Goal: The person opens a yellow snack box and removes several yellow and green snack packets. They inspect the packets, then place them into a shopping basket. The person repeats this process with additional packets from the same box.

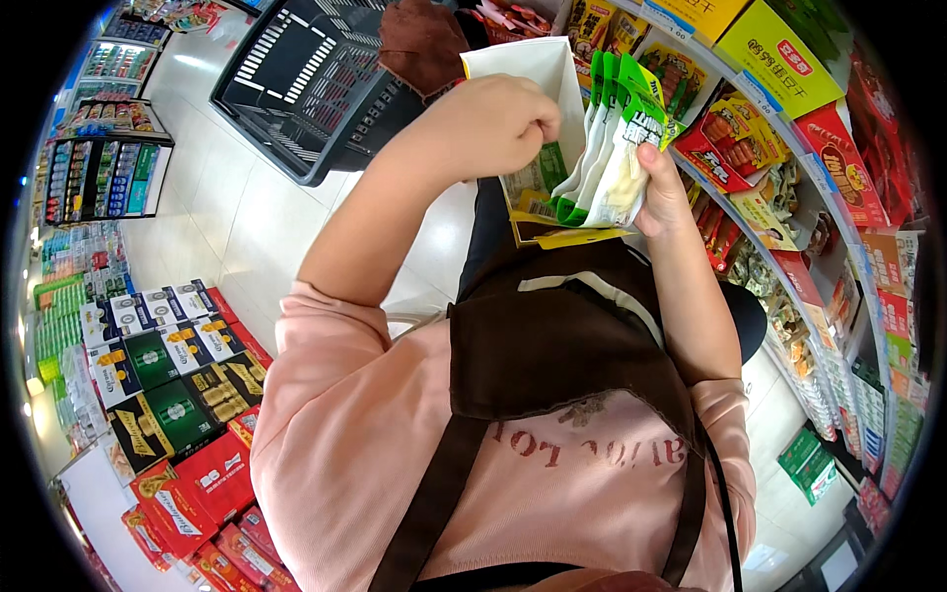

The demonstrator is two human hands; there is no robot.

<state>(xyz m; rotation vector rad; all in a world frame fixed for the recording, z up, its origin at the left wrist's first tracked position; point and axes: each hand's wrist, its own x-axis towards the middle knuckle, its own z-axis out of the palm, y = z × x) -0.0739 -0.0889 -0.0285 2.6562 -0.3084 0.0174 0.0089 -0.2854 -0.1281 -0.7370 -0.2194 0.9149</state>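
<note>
My left hand (510, 122) is bent over an open white-lined carton (521, 63), its fingers curled near the inside. Whether those fingers grip anything is hidden. Several green-and-white snack packets (618, 140) stand in a row at the carton's right side. My right hand (662, 192) holds them, with the thumb over the front packet's edge. Pale food shows through that packet's clear window. More green and yellow packets (544, 174) lie deeper in the carton, partly covered. The carton's yellow lower edge (566, 238) is just above my brown apron (547, 355).
A dark grey plastic shopping basket (296, 81) stands on the tiled floor (244, 222), a brown cloth (422, 44) over its side. Shelves of boxed snacks (784, 59) curve along the right. Stacked beer cartons (177, 355) rise at the left. A green box (806, 466) lies at lower right.
</note>
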